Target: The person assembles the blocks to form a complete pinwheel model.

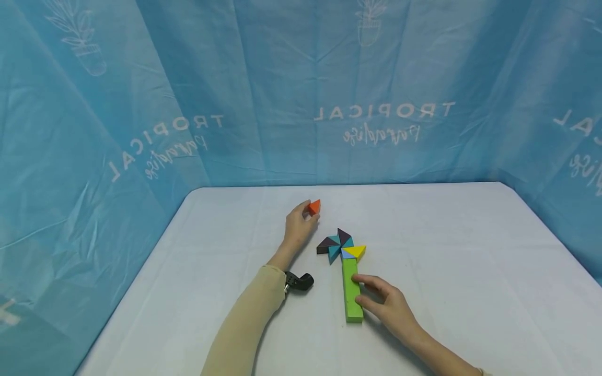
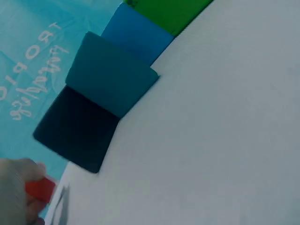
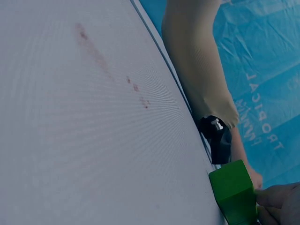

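My left hand [image 1: 299, 225] pinches a small orange triangular block [image 1: 315, 207] between fingertips and thumb, over the far middle of the table. The same block looks red at the lower left of the left wrist view. Just nearer stands a pinwheel shape of triangular blocks: dark ones [image 1: 325, 244], teal ones [image 1: 333, 254], a light blue one [image 1: 347, 254] and a yellow one [image 1: 359, 251]. A long green bar [image 1: 351, 303] runs from it toward me. My right hand [image 1: 390, 308] rests its index fingertip and thumb tip along the bar's right edge, fingers loosely bent.
A white cloth [image 1: 451, 261] covers the table. Blue printed curtains [image 1: 291, 78] rise behind it and at both sides. A black wrist camera [image 1: 299, 282] sticks out from the left wrist, to the left of the green bar.
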`<action>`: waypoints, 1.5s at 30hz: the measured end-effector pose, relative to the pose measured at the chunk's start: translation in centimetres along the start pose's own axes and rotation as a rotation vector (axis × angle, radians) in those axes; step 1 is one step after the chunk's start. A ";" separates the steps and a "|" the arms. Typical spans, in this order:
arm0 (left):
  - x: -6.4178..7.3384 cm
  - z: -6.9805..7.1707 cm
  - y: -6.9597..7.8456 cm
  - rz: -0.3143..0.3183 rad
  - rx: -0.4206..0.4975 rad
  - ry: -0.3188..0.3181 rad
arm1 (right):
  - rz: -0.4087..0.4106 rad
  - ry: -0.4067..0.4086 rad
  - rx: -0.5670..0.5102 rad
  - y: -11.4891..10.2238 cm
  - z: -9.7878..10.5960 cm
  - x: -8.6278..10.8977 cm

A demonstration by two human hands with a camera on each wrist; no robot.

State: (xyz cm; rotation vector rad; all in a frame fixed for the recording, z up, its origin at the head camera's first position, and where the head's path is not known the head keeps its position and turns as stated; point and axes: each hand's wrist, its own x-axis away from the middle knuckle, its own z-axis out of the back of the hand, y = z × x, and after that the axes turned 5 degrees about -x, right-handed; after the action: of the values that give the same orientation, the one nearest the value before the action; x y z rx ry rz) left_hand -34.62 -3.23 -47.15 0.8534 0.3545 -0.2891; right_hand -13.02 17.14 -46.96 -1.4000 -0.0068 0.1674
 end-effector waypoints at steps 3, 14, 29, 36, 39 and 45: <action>0.3 1.1 0.7 -0.020 0.080 0.045 | 0.014 -0.007 0.008 0.1 -0.1 0.0; 3.4 4.3 2.9 -0.075 0.157 -0.016 | 0.033 -0.003 0.028 0.1 0.0 0.0; 8.9 5.1 5.6 -0.245 0.193 -0.169 | 0.085 0.001 0.030 0.2 0.1 0.0; 10.5 4.3 5.5 -0.289 0.176 -0.216 | 0.081 -0.015 0.007 0.3 0.0 0.0; 11.1 4.2 5.4 -0.278 0.158 -0.227 | 0.087 -0.014 0.004 0.2 0.0 0.0; 11.7 4.1 5.8 -0.261 0.140 -0.225 | 0.109 -0.010 0.009 0.1 0.1 0.0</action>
State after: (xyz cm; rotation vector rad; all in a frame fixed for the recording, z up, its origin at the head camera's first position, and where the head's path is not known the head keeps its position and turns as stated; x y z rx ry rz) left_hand -21.07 -4.04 -45.61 0.9020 0.2364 -0.6527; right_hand -13.00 17.26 -47.03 -1.3914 0.0626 0.2647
